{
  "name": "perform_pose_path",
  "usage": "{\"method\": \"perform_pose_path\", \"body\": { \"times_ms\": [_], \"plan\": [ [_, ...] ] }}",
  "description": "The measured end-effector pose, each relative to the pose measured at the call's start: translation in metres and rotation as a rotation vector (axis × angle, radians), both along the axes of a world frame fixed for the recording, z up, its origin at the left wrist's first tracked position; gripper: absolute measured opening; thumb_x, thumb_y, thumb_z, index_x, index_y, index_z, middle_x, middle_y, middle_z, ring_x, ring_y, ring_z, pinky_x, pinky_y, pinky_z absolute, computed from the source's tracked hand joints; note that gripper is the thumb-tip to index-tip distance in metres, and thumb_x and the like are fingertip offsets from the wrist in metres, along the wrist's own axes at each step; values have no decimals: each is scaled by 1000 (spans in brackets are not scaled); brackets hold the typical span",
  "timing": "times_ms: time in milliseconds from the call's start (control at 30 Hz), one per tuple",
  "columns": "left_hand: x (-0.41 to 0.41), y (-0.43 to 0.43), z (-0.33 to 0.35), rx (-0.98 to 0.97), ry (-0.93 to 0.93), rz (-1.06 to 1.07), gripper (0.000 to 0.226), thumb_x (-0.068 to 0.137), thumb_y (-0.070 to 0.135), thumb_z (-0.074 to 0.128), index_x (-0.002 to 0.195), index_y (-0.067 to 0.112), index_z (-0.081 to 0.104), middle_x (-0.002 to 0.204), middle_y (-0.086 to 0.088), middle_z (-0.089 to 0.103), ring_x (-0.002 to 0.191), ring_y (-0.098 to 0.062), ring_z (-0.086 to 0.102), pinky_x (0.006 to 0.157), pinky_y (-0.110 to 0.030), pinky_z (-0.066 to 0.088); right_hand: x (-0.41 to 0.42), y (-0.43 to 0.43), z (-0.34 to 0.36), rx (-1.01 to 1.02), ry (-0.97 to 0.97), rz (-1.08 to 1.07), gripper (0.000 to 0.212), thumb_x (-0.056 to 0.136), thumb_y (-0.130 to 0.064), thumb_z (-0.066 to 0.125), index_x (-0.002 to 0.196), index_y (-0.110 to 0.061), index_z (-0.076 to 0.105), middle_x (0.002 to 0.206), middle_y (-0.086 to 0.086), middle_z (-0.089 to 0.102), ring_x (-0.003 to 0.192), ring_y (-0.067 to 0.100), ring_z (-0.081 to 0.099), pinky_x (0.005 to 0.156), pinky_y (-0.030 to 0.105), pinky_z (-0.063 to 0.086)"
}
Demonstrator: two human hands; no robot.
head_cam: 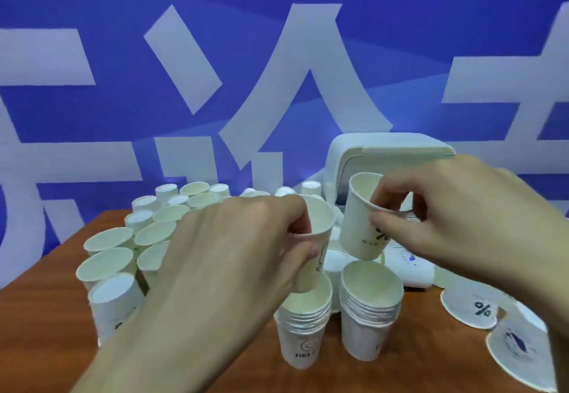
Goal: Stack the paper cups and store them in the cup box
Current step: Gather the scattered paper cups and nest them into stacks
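Two stacks of white paper cups stand side by side near the table's front: the left stack [303, 328] and the right stack [369, 315]. My left hand [234, 251] grips a single white cup [320, 226] by its rim, its base just above the left stack's mouth. My right hand [455, 217] pinches another cup [360, 223] printed with a percent sign, held tilted above the right stack. The white cup box [388, 152] stands at the back right, partly hidden behind my right hand.
Several loose cups [123, 251] crowd the left and back of the brown wooden table [40, 315], some upright, some upside down. More cups [480, 306] lie on their sides at the right front. A blue wall with large white characters rises behind.
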State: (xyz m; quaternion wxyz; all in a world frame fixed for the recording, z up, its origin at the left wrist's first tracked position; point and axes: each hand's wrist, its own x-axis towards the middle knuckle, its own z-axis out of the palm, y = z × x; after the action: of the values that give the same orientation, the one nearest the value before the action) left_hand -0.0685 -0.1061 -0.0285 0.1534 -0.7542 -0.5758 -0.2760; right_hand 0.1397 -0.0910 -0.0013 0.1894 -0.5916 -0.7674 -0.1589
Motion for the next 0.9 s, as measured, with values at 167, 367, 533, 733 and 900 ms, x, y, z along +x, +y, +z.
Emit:
{"method": "perform_pose_path", "body": {
  "times_ms": [167,367,533,733,900],
  "plan": [
    [13,19,-6,-74,57,-7,34,66,68,38,78,41,55,56,16,51,61,-8,55,46,-22,22,11,2,-4,-54,-76,-41,12,75,-52,57,81,-44,64,52,-14,53,55,2,49,47,24,38],
    [16,31,-14,-151,46,-36,39,61,69,35,77,41,57,51,17,50,57,-1,51,46,-22,29,2,11,-7,-132,-165,-32,20,68,-52,52,82,-44,62,56,-15,57,60,1,52,45,22,31],
    [15,36,-16,-168,49,-17,32,63,68,50,82,44,59,54,19,53,63,2,51,47,-21,29,-4,15,-9,-201,-195,-31,17,70,-53,56,84,-46,63,58,-15,54,63,2,53,47,21,29],
    [15,42,-22,-248,56,-27,27,68,65,63,80,41,62,66,16,62,73,-2,57,55,-22,39,-12,20,-17,-265,-196,-3,10,74,-45,62,78,-36,64,69,-12,58,72,11,60,54,27,37],
    [15,44,-21,-272,95,-10,34,68,70,61,78,38,64,70,17,64,71,1,55,52,-20,36,-15,24,-24,-297,-192,35,16,77,-40,64,69,-31,54,82,-11,60,84,19,63,64,31,45]
  ]
}}
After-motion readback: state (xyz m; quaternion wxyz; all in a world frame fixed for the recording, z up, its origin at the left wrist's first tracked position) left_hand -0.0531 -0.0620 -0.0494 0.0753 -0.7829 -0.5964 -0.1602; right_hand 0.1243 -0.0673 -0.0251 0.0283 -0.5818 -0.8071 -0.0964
